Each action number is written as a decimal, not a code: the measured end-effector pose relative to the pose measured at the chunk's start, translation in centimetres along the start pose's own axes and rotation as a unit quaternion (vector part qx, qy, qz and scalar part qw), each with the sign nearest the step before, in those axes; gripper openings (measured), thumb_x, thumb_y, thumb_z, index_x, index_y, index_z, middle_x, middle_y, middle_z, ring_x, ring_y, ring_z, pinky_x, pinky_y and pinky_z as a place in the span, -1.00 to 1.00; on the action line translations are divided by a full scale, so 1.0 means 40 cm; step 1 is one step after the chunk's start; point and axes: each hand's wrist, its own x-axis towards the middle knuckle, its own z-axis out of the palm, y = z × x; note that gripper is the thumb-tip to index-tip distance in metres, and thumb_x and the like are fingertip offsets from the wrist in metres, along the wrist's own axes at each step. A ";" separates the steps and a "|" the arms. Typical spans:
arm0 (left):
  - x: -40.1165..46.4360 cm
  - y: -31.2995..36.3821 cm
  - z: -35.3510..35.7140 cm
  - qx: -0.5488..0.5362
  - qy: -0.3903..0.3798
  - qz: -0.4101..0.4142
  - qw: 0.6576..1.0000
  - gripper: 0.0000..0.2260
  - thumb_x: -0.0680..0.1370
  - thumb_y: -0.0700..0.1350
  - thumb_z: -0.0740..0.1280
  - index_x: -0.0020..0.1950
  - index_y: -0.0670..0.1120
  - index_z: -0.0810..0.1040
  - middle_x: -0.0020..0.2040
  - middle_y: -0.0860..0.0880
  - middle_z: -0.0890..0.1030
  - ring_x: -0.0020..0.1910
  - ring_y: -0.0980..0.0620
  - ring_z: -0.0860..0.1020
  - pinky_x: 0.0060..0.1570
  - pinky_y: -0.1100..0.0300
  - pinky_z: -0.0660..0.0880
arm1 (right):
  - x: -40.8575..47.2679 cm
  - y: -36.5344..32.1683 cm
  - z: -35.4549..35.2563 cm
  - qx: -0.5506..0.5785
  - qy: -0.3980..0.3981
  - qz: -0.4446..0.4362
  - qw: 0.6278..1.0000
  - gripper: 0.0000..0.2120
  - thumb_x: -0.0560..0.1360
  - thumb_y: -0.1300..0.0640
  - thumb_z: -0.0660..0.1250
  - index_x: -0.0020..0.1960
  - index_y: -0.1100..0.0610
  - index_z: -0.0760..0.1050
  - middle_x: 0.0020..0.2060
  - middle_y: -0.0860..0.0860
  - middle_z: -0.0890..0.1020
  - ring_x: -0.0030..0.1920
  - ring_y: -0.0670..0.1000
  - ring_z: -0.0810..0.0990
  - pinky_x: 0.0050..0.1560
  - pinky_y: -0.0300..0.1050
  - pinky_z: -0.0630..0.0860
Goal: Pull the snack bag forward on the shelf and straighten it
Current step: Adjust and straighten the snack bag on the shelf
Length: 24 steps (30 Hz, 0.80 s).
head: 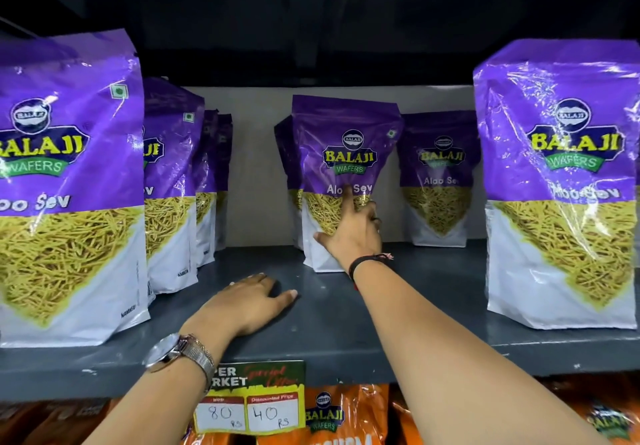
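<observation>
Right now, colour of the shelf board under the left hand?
Dark grey shelf board, clearest in the head view; the left hand lies flat on it.

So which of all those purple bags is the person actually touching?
The middle Aloo Sev bag, set back on the shelf. The right hand is spread on its front; the left hand lies flat on the shelf, touching no bag.

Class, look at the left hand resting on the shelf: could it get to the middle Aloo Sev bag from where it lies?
Probably yes. The left hand lies flat on bare shelf, nothing standing between it and the bag; the right hand already touches its front.
</observation>
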 end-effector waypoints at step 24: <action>0.003 0.000 -0.003 0.026 -0.022 -0.004 0.999 -0.49 0.60 0.11 -0.05 0.51 -0.08 0.09 0.56 -0.09 0.04 0.53 -0.01 0.01 0.50 0.07 -0.04 | -0.187 -0.008 -0.130 -0.026 0.033 -0.029 0.999 -0.10 0.36 -0.17 0.40 0.48 -0.11 -0.11 0.31 0.21 0.24 0.16 0.27 0.39 -0.02 0.06 0.52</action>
